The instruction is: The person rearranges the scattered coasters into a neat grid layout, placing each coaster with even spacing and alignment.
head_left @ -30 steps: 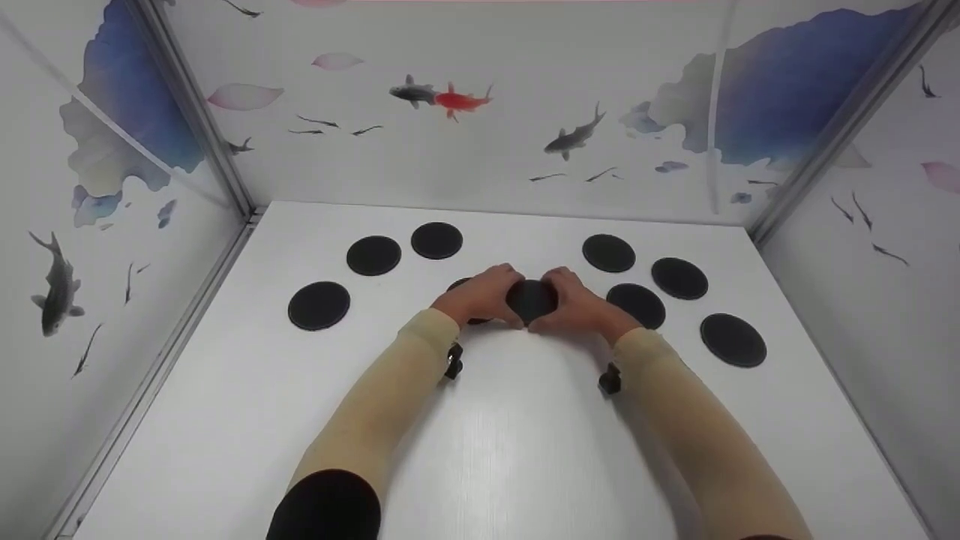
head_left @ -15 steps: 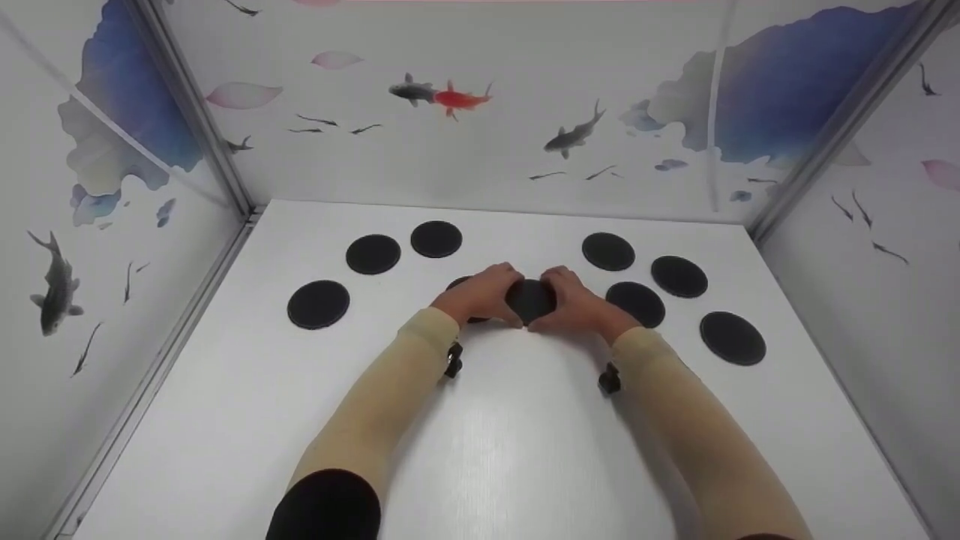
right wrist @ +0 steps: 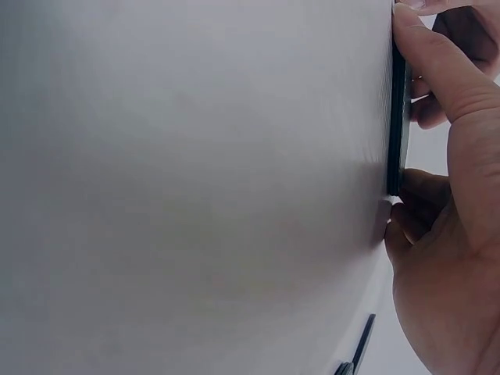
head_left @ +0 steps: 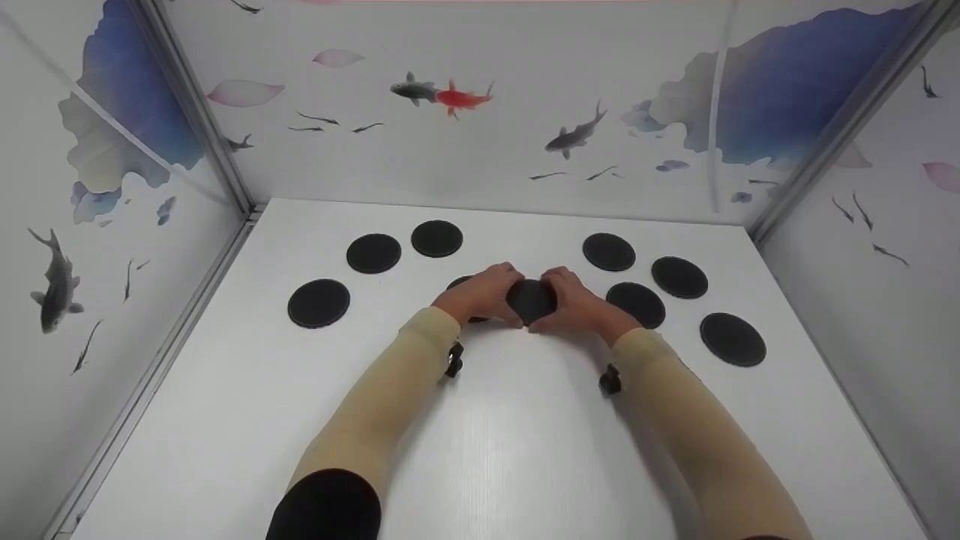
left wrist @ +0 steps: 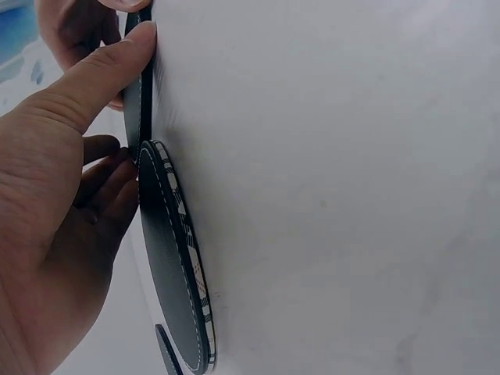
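In the head view a round black coaster (head_left: pixel 532 301) lies at mid-table between both hands. My left hand (head_left: pixel 484 295) curls around its left edge, thumb at the near rim and fingers at the far side. My right hand (head_left: pixel 581 304) grips the opposite edge the same way, the two thumbs nearly meeting. Seen side-on in the right wrist view, the held coaster (right wrist: pixel 399 117) looks thick and dark, close to the tabletop. Beside it, partly under my left hand, is another coaster (left wrist: pixel 168 258) with white stitching and a patterned lower edge.
Three black coasters lie to the left, among them one coaster (head_left: pixel 319 304) farthest out. Several more spread to the right, such as the coaster (head_left: pixel 733 340) near that side. White panels with painted fish (head_left: pixel 461 98) enclose the white table (head_left: pixel 487 450) on three sides.
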`<action>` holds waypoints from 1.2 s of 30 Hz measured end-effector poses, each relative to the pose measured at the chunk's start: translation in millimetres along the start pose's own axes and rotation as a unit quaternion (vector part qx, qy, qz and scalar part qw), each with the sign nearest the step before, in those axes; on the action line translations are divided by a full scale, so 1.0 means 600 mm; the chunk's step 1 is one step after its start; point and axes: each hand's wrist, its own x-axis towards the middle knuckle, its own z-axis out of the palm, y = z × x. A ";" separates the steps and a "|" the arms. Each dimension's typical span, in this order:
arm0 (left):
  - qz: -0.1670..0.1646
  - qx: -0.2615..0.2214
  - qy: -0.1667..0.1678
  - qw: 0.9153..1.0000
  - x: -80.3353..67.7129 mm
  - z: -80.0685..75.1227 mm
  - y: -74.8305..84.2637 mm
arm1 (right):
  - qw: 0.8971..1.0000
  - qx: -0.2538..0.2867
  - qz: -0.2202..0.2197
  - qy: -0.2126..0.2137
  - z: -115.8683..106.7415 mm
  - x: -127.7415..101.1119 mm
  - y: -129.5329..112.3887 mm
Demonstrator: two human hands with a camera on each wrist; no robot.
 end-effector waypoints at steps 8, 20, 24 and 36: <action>0.003 -0.002 0.000 1.000 -0.002 -0.002 0.000 | 1.000 -0.003 0.000 0.001 0.002 0.002 0.005; 0.008 -0.031 0.000 0.999 -0.004 -0.011 -0.004 | 1.000 0.016 -0.007 -0.004 -0.006 0.001 0.009; 0.015 -0.056 0.020 0.998 -0.006 -0.026 -0.008 | 0.999 0.046 0.002 0.006 -0.021 -0.008 0.012; 0.024 -0.066 0.054 0.996 -0.024 -0.030 -0.013 | 0.994 0.098 0.027 0.049 -0.050 -0.055 0.015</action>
